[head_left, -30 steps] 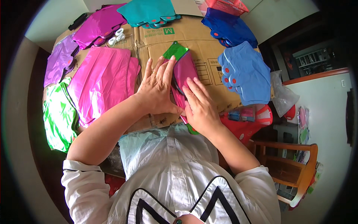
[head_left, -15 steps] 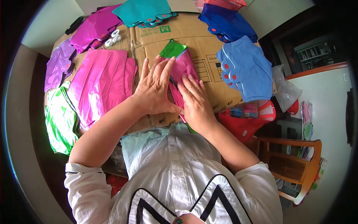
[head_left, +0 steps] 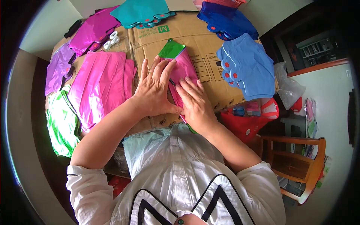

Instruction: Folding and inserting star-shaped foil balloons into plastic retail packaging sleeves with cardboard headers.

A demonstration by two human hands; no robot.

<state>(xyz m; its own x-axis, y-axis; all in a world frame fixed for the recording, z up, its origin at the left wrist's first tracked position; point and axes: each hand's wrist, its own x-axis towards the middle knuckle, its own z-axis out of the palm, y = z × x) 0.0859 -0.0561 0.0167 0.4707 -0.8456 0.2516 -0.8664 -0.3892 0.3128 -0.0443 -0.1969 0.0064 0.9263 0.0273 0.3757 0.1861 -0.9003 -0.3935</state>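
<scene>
Forearms: our left forearm and right forearm come up from the lower edge, elbows out, slanting inward over the near side of the cardboard-covered tabletop.
Near end: a narrow pink tip reaches the tabletop's near edge, with a sliver of green beyond it.
Right grip: open and palm down, fingers nearly straight and close together, lying on the pink and pointing away and a little left.
Left grip: open too, fingers fanned forward, fingertips at the piece's far left side, thumb stretched across to meet the other hand.
Pink folded piece: lies lengthwise on the cardboard under our hands. We judge it light, limp and slick, apt to slide or spring open at its folds, hardly fragile though it may crease. We would take it by both long edges, pressing the layers together.
Green end: flat beyond our fingertips; a corner here would suit a light pinch.
Stacks: pink to the left, light blue to the right, teal farthest.
</scene>
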